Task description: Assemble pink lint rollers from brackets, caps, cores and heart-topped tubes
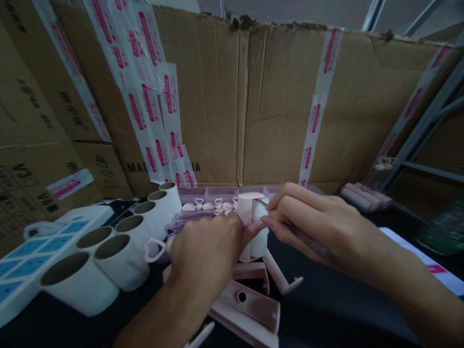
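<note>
My left hand (206,246) is closed, its thumb against an upright pink half-shell holder (245,212) with a white roll (259,232) inside. My right hand (315,217) pinches at the roll's upper edge, fingertips meeting my left thumb. A thin, slender tool (308,240) runs under its palm; its exact kind is unclear. From the left side of my left hand juts a pink heart-shaped loop (154,249); whether it is held is hidden. Below the hands lie loose pink shell parts (250,304) and a pink arm-like piece (281,273).
White paper rolls (79,285) stand in a row at left, beside a white power strip (47,256). A divided tray (217,193) with pink heart-topped pieces sits behind the hands. A taped cardboard box (271,106) walls off the back. Pink cylinders (364,195) lie at right.
</note>
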`<state>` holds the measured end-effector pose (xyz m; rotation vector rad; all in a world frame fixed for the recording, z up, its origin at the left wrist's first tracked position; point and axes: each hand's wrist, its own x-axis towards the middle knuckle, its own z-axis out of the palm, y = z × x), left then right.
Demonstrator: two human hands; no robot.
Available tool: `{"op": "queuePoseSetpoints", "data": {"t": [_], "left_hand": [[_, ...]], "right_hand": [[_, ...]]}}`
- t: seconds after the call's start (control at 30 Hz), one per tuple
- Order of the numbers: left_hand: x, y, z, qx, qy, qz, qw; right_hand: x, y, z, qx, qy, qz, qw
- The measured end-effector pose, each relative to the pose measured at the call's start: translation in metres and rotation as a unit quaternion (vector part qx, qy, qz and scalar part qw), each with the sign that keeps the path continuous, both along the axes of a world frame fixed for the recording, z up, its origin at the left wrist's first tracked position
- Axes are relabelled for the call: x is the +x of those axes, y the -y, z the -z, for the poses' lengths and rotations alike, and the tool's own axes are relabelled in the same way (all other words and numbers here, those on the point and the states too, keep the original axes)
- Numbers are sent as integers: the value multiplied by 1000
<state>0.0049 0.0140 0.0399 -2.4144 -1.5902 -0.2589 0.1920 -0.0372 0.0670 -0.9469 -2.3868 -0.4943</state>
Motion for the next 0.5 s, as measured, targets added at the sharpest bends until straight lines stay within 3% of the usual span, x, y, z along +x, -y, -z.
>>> {"op": "queuePoseSetpoints", "data": {"t": [0.2,0.5], "left_hand": [[-2,-2,1,30,2,11,999],[-3,-1,0,-26,-2,7,1000]], "right_hand": [[0,0,4,22,35,-3,999],[-10,0,10,57,55,-43,996]]}}
